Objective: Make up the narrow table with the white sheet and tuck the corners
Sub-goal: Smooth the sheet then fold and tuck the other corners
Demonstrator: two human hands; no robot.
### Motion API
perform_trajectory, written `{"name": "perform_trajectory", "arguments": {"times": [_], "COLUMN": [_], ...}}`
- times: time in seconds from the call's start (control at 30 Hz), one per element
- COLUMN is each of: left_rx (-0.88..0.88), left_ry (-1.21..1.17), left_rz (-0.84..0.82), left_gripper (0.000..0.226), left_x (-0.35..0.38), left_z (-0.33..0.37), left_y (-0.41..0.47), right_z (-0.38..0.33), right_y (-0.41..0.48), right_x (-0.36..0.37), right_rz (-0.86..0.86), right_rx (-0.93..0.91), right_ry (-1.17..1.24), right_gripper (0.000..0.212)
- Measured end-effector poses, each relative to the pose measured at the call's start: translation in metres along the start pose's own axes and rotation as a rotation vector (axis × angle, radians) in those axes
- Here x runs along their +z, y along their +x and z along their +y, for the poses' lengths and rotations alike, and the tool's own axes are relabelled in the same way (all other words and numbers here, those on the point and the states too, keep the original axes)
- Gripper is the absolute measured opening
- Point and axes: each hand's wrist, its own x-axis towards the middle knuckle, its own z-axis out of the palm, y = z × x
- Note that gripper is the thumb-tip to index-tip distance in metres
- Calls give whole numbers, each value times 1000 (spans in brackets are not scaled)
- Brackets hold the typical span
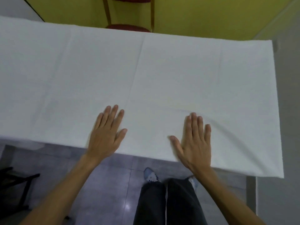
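A white sheet [146,75] lies spread over the narrow table and covers its whole top, with faint fold creases running across it. The table's right end shows, where the sheet hangs a little over the edge. My left hand [106,132] lies flat on the sheet near the front edge, fingers straight and spread. My right hand [194,140] lies flat too, about a hand's width to the right, fingers straight and together. A shallow wrinkle runs from my right hand toward the front right corner [274,171].
A red chair with a wooden frame [129,17] stands behind the table against a yellow wall. A dark folding stand [14,184] sits on the tiled floor at lower left. My legs and shoes are under the front edge. A grey table leg [250,192] shows at right.
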Motion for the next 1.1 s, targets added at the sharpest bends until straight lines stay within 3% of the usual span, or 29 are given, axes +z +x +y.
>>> {"name": "perform_trajectory", "arguments": {"times": [0.2,0.4,0.47,0.67,0.8,0.93,1.1], "left_rx": [-269,-392,-358,-53,85,183,263], "left_ry": [-53,-176,-208,-229,-138,-150,-142], "left_rz": [-113,-264,-297,-193,-161,-144,-69], "left_gripper": [74,99,95,73,67,65,64], "left_x": [-17,-45,-50,-56,-42,-27,-27], "left_z": [-107,-69,-44,3,-3,-7,-44], "left_y": [-45,-39,-36,-33,-13,23,107], "right_z": [-2,-11,-16,-28,-73,-138,-159], "right_y": [1,4,3,-1,16,56,129], "right_x": [-1,-28,-38,-54,-62,-51,-28], "right_rz": [-75,-209,-231,-272,-216,-197,-162], "right_rx": [28,78,92,96,140,27,49], "right_ry": [15,9,5,-35,37,165,177], "right_gripper": [93,90,89,93,84,63,68]}}
